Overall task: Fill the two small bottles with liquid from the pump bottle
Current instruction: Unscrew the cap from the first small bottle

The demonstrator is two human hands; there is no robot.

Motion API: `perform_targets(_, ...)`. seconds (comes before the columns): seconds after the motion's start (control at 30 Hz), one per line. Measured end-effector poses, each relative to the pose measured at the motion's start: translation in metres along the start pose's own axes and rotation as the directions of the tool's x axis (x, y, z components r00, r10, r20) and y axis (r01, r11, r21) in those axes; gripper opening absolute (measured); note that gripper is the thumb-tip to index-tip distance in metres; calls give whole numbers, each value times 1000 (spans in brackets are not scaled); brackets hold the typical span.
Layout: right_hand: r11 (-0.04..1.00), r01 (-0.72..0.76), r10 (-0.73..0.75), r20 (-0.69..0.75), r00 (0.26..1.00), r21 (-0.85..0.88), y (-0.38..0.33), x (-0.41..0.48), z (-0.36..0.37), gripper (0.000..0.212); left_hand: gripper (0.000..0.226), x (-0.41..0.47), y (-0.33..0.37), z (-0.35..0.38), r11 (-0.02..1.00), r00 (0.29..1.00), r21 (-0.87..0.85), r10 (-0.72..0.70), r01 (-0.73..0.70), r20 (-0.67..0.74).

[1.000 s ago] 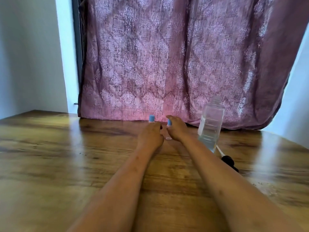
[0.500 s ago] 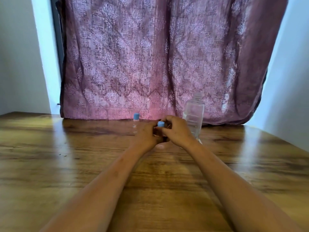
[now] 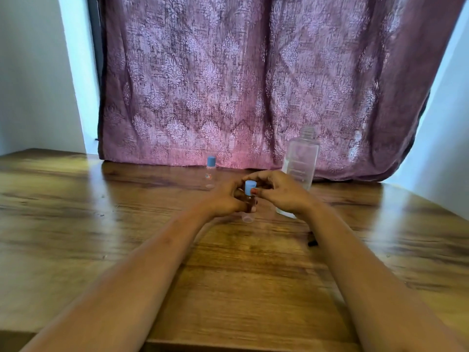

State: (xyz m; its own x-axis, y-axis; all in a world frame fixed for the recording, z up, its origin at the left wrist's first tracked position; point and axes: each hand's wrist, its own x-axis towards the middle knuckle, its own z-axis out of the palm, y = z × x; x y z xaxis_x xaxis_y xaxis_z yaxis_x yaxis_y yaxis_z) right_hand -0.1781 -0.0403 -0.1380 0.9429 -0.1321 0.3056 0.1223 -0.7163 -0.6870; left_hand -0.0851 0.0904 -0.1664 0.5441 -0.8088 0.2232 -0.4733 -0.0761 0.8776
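— What has the grip got?
— The left hand (image 3: 227,203) is wrapped round the clear body of a small bottle (image 3: 248,214). The right hand (image 3: 280,193) pinches its blue cap (image 3: 250,187), thumb in front.
— And the bottle's long axis?
— Close to upright, cap on top, so any twist turns about that line (whether the base touches the table (image 3: 101,224) I cannot tell).
— Where is the supply?
— The pump bottle (image 3: 300,158) stands just behind the right hand, neck open. A dark piece, probably its pump (image 3: 312,242), lies by the right forearm.
— The other one?
— The second small bottle (image 3: 210,171) stands capped, behind and left of the left hand, apart from it, before the curtain (image 3: 228,85).
— Which hand is nearer the supply?
— The right, I judge; the left is better placed to steady.
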Motion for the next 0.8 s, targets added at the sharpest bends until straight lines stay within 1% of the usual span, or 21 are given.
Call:
perform_targets(0.1,995,8,-14,59,998,98,-4,-1,1,31,60,-2,0,0,999,1000,-39,-17,18,7)
perform_targets(0.13,993,1,-9,64,998,122,-5,-2,2,32,59,-2,1,0,999,1000,-38,-13,13,0)
perform_targets(0.2,994,4,-11,63,998,105,-7,-1,6,37,56,-4,2,1,999,1000,-34,-5,4,-18)
perform_targets(0.3,994,43,-48,46,998,99,-10,-3,13,39,47,-6,5,2,1000,999,-14,2,-3,-36)
perform_targets(0.37,987,69,-72,14,997,142,-13,-3,17,36,41,-6,6,4,999,999,44,19,-17,-46)
perform_targets(0.43,987,84,-81,-29,996,137,-15,-3,21,34,38,-7,9,6,990,998,138,47,-41,-46)
perform_targets(0.5,991,85,-78,-72,994,108,-15,-2,23,32,35,-6,8,9,991,996,126,47,-37,-76)
perform_targets(0.6,995,91,-85,-124,989,49,-14,-2,24,32,34,-6,5,11,1000,996,13,15,-13,-90)
perform_targets(0.67,987,105,-123,-159,980,-119,-9,0,24,28,38,-5,2,11,1000,996,-20,-4,3,-90)
perform_targets(0.73,953,97,-151,-174,973,-287,-3,3,22,24,35,-4,-1,9,999,995,-32,-20,17,-95)
perform_targets(0.8,938,80,-147,-180,973,-337,-2,3,17,25,34,-3,-3,8,999,996,-34,-29,26,-84)
